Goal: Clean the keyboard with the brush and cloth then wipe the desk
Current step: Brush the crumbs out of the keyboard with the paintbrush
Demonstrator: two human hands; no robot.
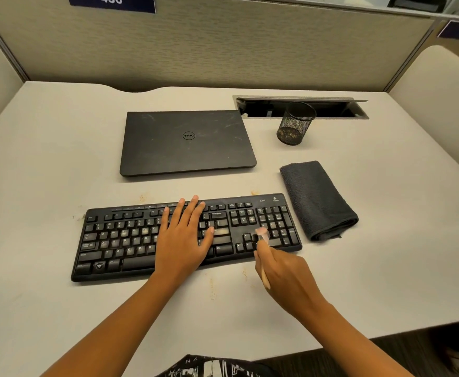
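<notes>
Black keyboard (119,240) lies near-centre on the tabletop (46,159), its middle keys hidden under the flat, straight-fingered left hand (182,240); the right hand (285,276) pinches the brush (265,278), bristles blurred over the arrow keys. Folded cloth (318,200) sits just right.

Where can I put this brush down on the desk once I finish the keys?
The widest bare desk lies left of the laptop and keyboard. The near strip between the keyboard and the desk's front edge is also bare, though stained. Right of the cloth is free too. Tight spots: the strips between laptop and keyboard, and between keyboard and cloth.
</notes>
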